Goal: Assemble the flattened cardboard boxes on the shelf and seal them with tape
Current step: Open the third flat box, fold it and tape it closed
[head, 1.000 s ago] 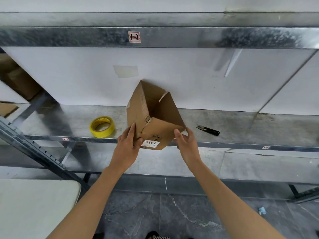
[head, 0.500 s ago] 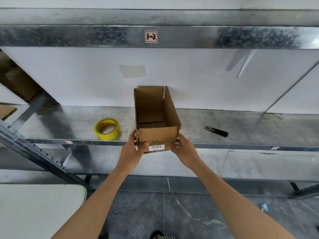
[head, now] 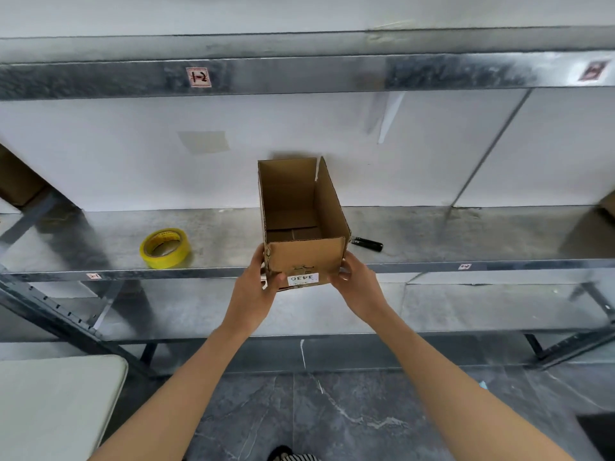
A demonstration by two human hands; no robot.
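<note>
Overhanging the shelf (head: 100,241) front edge: open box (head: 306,257) | tape roll (head: 164,248) well left, cutter (head: 369,243) just right | left hand (head: 253,294) and right hand (head: 357,289) grip its near corners

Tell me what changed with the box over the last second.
The box turned from tilted and skewed to upright and square, open top up, at the shelf edge. The left hand and right hand slid to grip its near corners. Tape roll and cutter stayed put.

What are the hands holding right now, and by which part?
The cardboard box, open side up, by its near end: the left hand grips the near-left corner, the right hand the near-right corner. The tape roll lies untouched on the shelf.
</note>
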